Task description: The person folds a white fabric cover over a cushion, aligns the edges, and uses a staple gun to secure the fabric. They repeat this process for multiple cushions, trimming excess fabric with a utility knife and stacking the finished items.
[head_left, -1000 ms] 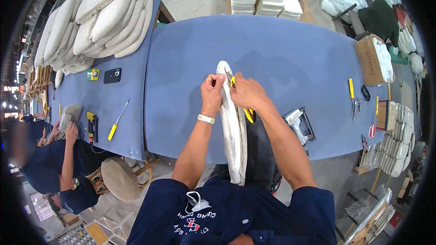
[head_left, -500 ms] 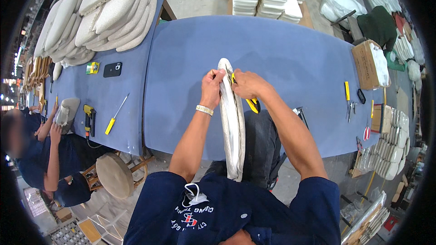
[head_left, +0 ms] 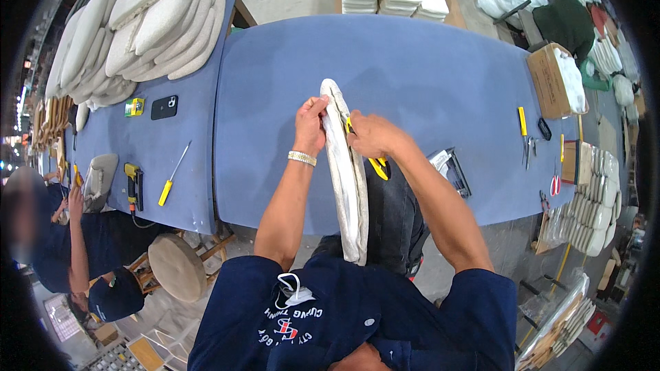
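Note:
A long, pale fabric-covered cushion point(head_left: 359, 216) stands on edge in front of me, its lower end near my shirt. A white strip runs along its side beside an open-looking fold. My left hand point(head_left: 311, 126) pinches the cushion's edge near the far end, thumb on top. My right hand point(head_left: 373, 137) is closed around a yellow-and-black hand tool point(head_left: 379, 167) and presses against the cushion's right edge. Yellow shows on both sides of that fist; the working tip is hidden at the fabric.
Beyond my right forearm lies a black-and-silver tool point(head_left: 452, 173). Scissors point(head_left: 555, 184) and an open carton point(head_left: 550, 82) are farther right. Left are a yellow screwdriver point(head_left: 174, 173), a phone point(head_left: 164, 107), a staple gun point(head_left: 134, 186), stacked cushions point(head_left: 172, 20) and a co-worker point(head_left: 48, 233).
The cushion's far end has tipped left with my left hand. My right hand and its tool sit slightly lower along the cushion. The co-worker's hand has lifted off their pad.

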Demonstrator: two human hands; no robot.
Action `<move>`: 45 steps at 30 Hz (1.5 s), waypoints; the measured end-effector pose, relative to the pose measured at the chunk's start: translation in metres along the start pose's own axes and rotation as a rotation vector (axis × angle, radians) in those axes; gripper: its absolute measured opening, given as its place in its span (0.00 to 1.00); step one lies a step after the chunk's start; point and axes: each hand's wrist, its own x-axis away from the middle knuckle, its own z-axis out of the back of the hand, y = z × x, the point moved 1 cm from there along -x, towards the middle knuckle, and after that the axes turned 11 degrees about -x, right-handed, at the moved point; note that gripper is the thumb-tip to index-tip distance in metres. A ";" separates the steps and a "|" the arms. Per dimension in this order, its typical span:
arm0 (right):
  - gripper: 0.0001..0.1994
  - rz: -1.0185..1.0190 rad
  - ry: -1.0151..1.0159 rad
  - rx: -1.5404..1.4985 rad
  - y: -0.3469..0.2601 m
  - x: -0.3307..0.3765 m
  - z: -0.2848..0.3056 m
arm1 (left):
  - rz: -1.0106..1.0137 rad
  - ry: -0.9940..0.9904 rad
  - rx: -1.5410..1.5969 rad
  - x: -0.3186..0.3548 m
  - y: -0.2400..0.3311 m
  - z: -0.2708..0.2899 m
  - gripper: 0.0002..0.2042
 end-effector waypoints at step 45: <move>0.22 -0.066 0.124 -0.140 -0.002 0.005 -0.009 | -0.212 -0.118 -0.147 0.042 0.038 0.007 0.07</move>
